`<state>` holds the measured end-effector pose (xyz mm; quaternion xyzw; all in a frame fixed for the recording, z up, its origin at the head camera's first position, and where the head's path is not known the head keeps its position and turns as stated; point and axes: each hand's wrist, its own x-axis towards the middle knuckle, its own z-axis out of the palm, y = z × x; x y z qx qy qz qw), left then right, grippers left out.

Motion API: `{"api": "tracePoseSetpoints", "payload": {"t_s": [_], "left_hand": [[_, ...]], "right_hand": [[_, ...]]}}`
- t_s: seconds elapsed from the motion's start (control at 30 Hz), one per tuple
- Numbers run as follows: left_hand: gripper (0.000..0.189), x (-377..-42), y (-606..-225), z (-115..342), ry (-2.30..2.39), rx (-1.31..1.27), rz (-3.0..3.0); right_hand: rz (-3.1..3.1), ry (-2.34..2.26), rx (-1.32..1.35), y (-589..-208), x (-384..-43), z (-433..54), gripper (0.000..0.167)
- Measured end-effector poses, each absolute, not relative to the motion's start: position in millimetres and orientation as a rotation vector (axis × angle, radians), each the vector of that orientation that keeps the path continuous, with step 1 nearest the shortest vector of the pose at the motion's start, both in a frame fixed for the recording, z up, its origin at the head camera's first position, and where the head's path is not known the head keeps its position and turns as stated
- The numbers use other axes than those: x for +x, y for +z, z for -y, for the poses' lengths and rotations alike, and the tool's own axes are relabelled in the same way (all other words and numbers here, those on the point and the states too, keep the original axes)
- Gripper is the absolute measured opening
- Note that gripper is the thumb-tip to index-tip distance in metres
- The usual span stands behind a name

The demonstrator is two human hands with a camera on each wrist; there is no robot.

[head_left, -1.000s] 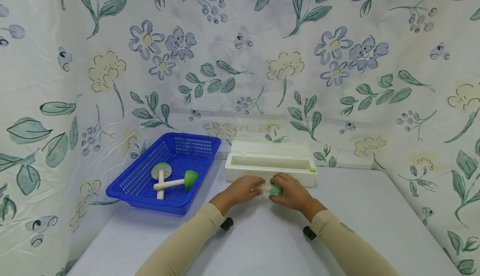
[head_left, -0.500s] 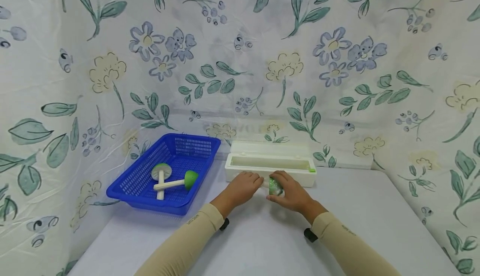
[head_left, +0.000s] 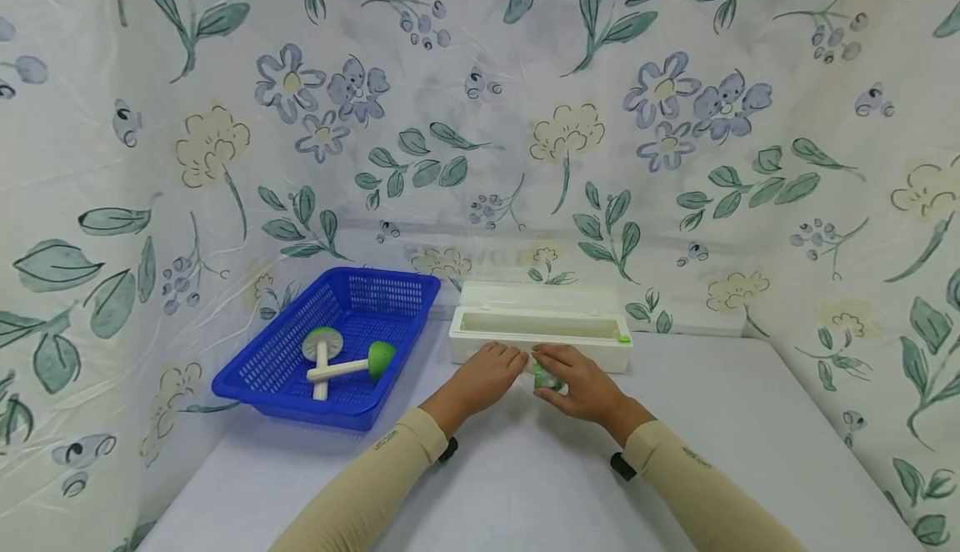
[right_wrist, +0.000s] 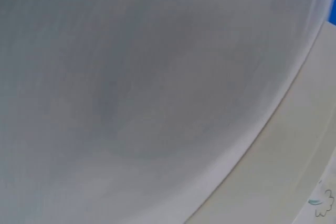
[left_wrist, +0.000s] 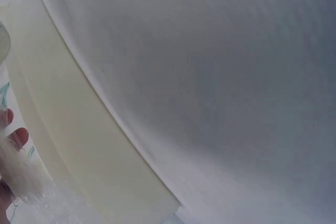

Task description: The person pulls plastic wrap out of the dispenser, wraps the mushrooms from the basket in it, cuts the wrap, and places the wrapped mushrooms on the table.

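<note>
In the head view both hands meet in front of the long white box. Between them is a toy mushroom with a green cap (head_left: 547, 379), wrapped in clear, shiny plastic film. My right hand (head_left: 581, 381) holds the cap end, fingers over the top and thumb below. From the other side, my left hand (head_left: 483, 377) grips the stem end, which its fingers largely hide. The left wrist view catches fingertips (left_wrist: 18, 138) around the whitish stem (left_wrist: 18, 169), with crinkled clear film (left_wrist: 58, 203) beside it. No hand shows in the right wrist view.
Just beyond the hands stands the white box (head_left: 540, 353), its lid (head_left: 536, 293) raised and a small green piece (head_left: 624, 338) at its right end. Left of it, a blue basket (head_left: 300, 402) contains two green-capped toy mushrooms (head_left: 382, 360). A patterned curtain hangs behind the white table (head_left: 525, 485).
The left hand has turned so its back faces up, over the stem end. The right hand's fingers have moved left over the cap, covering more of it. Basket and box stay put.
</note>
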<state>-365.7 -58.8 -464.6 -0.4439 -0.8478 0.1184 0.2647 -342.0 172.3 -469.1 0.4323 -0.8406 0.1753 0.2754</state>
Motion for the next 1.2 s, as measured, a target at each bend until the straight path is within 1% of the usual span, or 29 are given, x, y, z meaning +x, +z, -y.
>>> {"api": "tracePoseSetpoints", "payload": {"t_s": [0.1, 0.2, 0.3, 0.4, 0.53, 0.67, 0.8, 0.97, 1.03, 1.13, 1.2], "left_hand": [[0.031, -365.2, -464.2, 58.1, 0.325, -1.195, 2.326], [0.030, -364.3, -463.7, 57.0, 0.337, -1.201, 2.321], [0.029, -363.1, -463.0, 56.0, 0.323, -1.212, 2.291], [0.033, -362.8, -461.9, 55.6, 0.294, -1.203, 2.235], [0.040, -362.8, -460.0, 56.3, 0.270, -1.201, 2.133], [0.031, -363.0, -458.8, 58.3, 0.264, -1.200, 2.076], [0.028, -364.7, -459.2, 59.4, 0.235, -1.190, 2.075], [0.032, -365.9, -459.1, 59.0, 0.182, -1.213, 2.119], [0.034, -365.4, -458.2, 58.5, 0.164, -1.237, 2.145], [0.034, -365.0, -457.4, 57.6, 0.154, -1.262, 2.186], [0.033, -364.9, -457.2, 57.2, 0.154, -1.249, 2.196]], "right_hand": [[2.371, 0.378, 1.124, -468.5, -340.9, -169.9, 0.061], [2.471, 0.314, 1.092, -466.7, -339.2, -167.8, 0.056], [2.513, 0.343, 1.078, -464.8, -337.9, -167.3, 0.050], [2.526, 0.403, 1.027, -463.6, -337.0, -168.4, 0.046], [2.547, 0.479, 0.938, -464.0, -337.6, -170.0, 0.049], [2.496, 0.558, 0.921, -466.1, -338.9, -169.5, 0.052], [2.341, 0.527, 1.016, -469.4, -339.4, -169.9, 0.059], [2.130, 0.373, 1.208, -472.3, -343.5, -170.5, 0.054], [2.080, 0.324, 1.253, -473.1, -345.9, -170.6, 0.057], [2.035, 0.283, 1.280, -473.6, -347.6, -171.1, 0.068], [2.034, 0.280, 1.274, -473.2, -347.9, -170.8, 0.068]]}}
